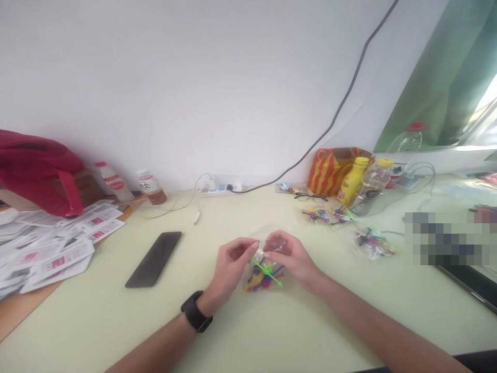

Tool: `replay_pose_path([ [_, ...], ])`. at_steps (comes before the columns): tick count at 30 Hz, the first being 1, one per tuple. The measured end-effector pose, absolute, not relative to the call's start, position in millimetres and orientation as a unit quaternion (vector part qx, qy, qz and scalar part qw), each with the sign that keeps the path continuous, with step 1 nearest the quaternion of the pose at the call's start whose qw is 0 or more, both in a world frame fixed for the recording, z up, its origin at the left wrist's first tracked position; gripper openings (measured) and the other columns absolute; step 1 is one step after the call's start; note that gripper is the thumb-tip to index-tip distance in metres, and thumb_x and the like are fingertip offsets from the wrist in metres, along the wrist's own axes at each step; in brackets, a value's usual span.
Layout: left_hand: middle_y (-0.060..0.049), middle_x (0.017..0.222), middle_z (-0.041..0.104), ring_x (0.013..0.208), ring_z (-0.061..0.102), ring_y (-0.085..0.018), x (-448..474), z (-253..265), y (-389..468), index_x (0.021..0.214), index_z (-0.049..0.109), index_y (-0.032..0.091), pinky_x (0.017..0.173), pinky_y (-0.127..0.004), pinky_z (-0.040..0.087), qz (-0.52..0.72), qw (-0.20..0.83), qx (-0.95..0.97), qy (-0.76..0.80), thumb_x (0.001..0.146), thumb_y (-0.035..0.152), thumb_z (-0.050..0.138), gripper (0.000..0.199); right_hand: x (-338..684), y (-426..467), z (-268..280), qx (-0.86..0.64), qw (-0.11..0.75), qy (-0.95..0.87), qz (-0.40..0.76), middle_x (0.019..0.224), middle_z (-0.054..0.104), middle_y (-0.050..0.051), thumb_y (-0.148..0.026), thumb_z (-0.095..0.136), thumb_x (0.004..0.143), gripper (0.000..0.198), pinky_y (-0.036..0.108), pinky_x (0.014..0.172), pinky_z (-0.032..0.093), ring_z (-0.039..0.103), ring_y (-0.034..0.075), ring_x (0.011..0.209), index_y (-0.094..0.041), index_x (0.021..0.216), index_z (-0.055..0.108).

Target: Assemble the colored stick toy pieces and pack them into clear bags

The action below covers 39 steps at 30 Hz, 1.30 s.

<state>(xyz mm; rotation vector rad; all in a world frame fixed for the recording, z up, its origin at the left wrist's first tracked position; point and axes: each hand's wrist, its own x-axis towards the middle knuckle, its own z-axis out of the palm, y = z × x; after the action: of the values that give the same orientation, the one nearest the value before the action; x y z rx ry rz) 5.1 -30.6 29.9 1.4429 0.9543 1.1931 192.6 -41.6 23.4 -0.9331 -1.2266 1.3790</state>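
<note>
In front of me on the pale green tabletop is a clear plastic bag (pixel 254 282) of small coloured plastic pieces, among them yellow, blue and red ones. A bright green piece with thin arms (pixel 267 270) shows at its front; whether it lies inside or outside the bag I cannot tell. My left hand (pixel 236 261), with a black watch (pixel 197 311) on the wrist, pinches the bag's upper edge. Opposite it, my right hand (pixel 289 256) grips the same edge between thumb and fingers. The fingertips are close together, the bag hanging just below them.
A black phone (pixel 154 260) lies to the left, past it a pile of white printed cards (pixel 58 254). More filled bags (pixel 375 243) sit at right. Bottles (pixel 351 181), glasses (pixel 310 197) and a power strip (pixel 221 189) line the wall.
</note>
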Motion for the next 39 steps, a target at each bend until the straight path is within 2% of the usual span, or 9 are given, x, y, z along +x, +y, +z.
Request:
replay_pose_path([
  [6,-0.004,0.079,0.070,0.074,0.057,-0.016,1,26,-26,0.085,0.077,0.017,0.068,-0.027,0.046,0.491,0.492,0.599,0.397,0.087,0.038,0.077,0.021,194,-40,18,-0.429,0.519,-0.499,0.545,0.083,0.067,0.001,-0.027,0.078,0.073,0.021,0.030,0.073,0.048,0.061,0.018,0.080,-0.022,0.087,0.064],
  [10,-0.003,0.075,0.065,0.072,0.056,-0.016,-7,24,-16,0.078,0.073,0.016,0.069,-0.027,0.046,0.484,0.504,0.597,0.394,0.087,0.038,0.076,0.023,200,-38,21,-0.420,0.511,-0.524,0.537,0.081,0.068,0.002,-0.045,0.077,0.081,0.026,0.033,0.077,0.050,0.062,0.019,0.080,-0.021,0.085,0.070],
  [13,-0.003,0.078,0.066,0.073,0.057,-0.016,-13,28,-9,0.085,0.075,0.017,0.072,-0.027,0.047,0.468,0.516,0.607,0.382,0.088,0.039,0.076,0.022,204,-36,23,-0.419,0.493,-0.561,0.516,0.082,0.070,0.004,-0.054,0.071,0.086,0.036,0.034,0.078,0.050,0.062,0.021,0.083,-0.019,0.082,0.075],
  [20,-0.005,0.081,0.071,0.075,0.061,-0.017,-22,35,0,0.102,0.079,0.016,0.074,-0.029,0.050,0.446,0.526,0.626,0.364,0.087,0.038,0.078,0.026,219,-23,19,-0.401,0.516,-0.565,0.504,0.077,0.070,0.003,-0.047,0.075,0.086,0.034,0.033,0.067,0.050,0.059,0.016,0.068,-0.022,0.107,0.078],
  [26,-0.009,0.085,0.073,0.080,0.064,-0.019,-26,26,5,0.096,0.080,0.015,0.080,-0.031,0.051,0.457,0.554,0.603,0.347,0.090,0.032,0.074,0.019,225,-21,20,-0.384,0.524,-0.588,0.482,0.079,0.071,0.005,-0.043,0.072,0.086,0.024,0.036,0.068,0.051,0.059,0.018,0.070,-0.023,0.095,0.084],
  [30,-0.008,0.083,0.071,0.079,0.063,-0.018,-21,24,1,0.090,0.078,0.014,0.079,-0.031,0.051,0.485,0.545,0.582,0.359,0.093,0.038,0.069,0.026,223,-27,25,-0.365,0.521,-0.635,0.438,0.088,0.069,0.007,-0.041,0.064,0.092,0.025,0.037,0.072,0.051,0.061,0.020,0.077,-0.026,0.097,0.084],
  [34,-0.002,0.076,0.066,0.072,0.061,-0.015,-14,27,-4,0.095,0.076,0.017,0.070,-0.027,0.051,0.496,0.513,0.584,0.386,0.079,0.037,0.085,0.028,219,-28,25,-0.375,0.519,-0.648,0.412,0.089,0.069,0.008,-0.045,0.065,0.093,0.026,0.039,0.078,0.052,0.062,0.023,0.084,-0.024,0.091,0.081],
  [36,0.000,0.075,0.064,0.072,0.061,-0.015,-12,29,-5,0.107,0.075,0.018,0.070,-0.027,0.052,0.500,0.519,0.577,0.384,0.076,0.037,0.087,0.038,217,-26,22,-0.387,0.530,-0.620,0.430,0.088,0.069,0.005,-0.047,0.072,0.089,0.026,0.038,0.080,0.052,0.063,0.022,0.085,-0.024,0.102,0.077],
  [39,-0.002,0.080,0.067,0.076,0.063,-0.016,-13,29,-3,0.110,0.076,0.017,0.073,-0.028,0.053,0.493,0.523,0.574,0.392,0.077,0.038,0.087,0.040,215,-23,18,-0.397,0.516,-0.580,0.490,0.087,0.068,0.003,-0.049,0.077,0.084,0.043,0.036,0.078,0.053,0.064,0.020,0.083,-0.025,0.119,0.071],
])
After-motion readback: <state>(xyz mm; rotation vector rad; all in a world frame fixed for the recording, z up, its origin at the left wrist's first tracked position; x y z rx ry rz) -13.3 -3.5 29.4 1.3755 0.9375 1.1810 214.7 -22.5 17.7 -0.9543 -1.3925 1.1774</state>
